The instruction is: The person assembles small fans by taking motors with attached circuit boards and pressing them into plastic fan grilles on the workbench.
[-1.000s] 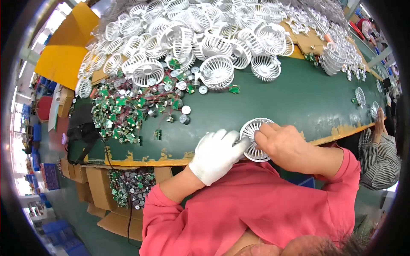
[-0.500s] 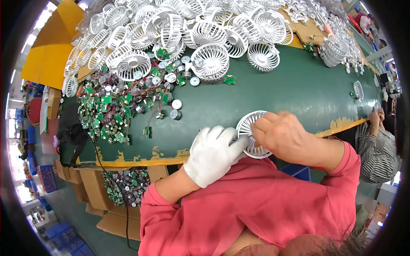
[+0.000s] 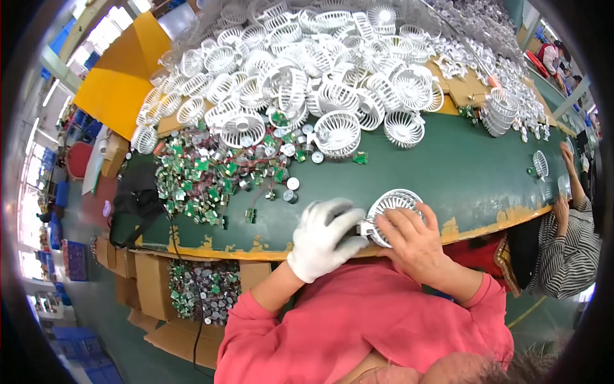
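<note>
A round white plastic fan housing (image 3: 398, 200) with radial ribs is at the table's near edge, its short square neck pointing left. My bare right hand (image 3: 412, 243) grips its near right side, fingers laid over the ribs. My left hand (image 3: 325, 240), in a white glove, is at the neck, its thumb and fingers bent around it. The palm-side contact of both hands is hidden.
White fan housings (image 3: 338, 133) are heaped along the back. Small motors wired to green circuit boards (image 3: 201, 185) lie at left beside a black bag (image 3: 137, 195). Below the edge, a cardboard box (image 3: 153, 285) holds more motors. At right, a co-worker in a striped sleeve (image 3: 563, 246) sits.
The view has shifted, showing more of the pile. My right hand has gone from closed fingertips over the housing's middle to fingers spread across its near side. The housing's neck now shows beside my glove.
</note>
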Tool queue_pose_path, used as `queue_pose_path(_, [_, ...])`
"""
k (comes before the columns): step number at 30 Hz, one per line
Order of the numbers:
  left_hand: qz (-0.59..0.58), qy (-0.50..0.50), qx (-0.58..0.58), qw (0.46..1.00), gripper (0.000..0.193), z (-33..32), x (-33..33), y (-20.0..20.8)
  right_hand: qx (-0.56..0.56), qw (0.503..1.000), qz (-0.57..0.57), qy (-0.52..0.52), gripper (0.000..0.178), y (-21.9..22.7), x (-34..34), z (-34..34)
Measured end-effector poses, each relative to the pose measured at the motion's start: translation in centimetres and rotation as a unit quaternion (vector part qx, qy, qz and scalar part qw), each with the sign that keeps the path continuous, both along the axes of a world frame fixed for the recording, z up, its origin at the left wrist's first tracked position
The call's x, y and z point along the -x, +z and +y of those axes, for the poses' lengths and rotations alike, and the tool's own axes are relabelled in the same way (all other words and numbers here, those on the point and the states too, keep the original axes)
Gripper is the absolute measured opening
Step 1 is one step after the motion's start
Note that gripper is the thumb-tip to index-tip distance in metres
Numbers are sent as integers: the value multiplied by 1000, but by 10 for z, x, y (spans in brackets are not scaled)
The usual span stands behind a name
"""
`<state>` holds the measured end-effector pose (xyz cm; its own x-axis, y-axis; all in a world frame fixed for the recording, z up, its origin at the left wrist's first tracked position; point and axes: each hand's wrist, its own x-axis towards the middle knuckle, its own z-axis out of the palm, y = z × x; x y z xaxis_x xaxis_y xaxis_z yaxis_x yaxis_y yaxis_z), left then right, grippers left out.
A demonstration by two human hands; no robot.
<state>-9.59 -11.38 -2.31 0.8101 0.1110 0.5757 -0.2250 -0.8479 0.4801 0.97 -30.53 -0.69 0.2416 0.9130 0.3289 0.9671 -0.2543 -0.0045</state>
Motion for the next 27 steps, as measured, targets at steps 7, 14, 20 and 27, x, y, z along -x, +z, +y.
queue_pose_path(7, [53, 72, 61, 994, 29, 54, -13, 32, -17, 971, -73, -229, 77, -24, -113, -80])
queue_pose_path(14, [152, 140, 22, 978, 29, 104, -81, 11, -77, 903, -176, -383, 66, -35, -218, -123])
queue_pose_path(20, [250, 150, 7, 956, 31, 116, -100, 5, -123, 989, -25, -78, 49, -36, -162, -10])
queue_pose_path(27, [381, 119, -11, 917, 35, 107, -102, 45, -30, 997, -13, -71, 33, -48, -165, 44])
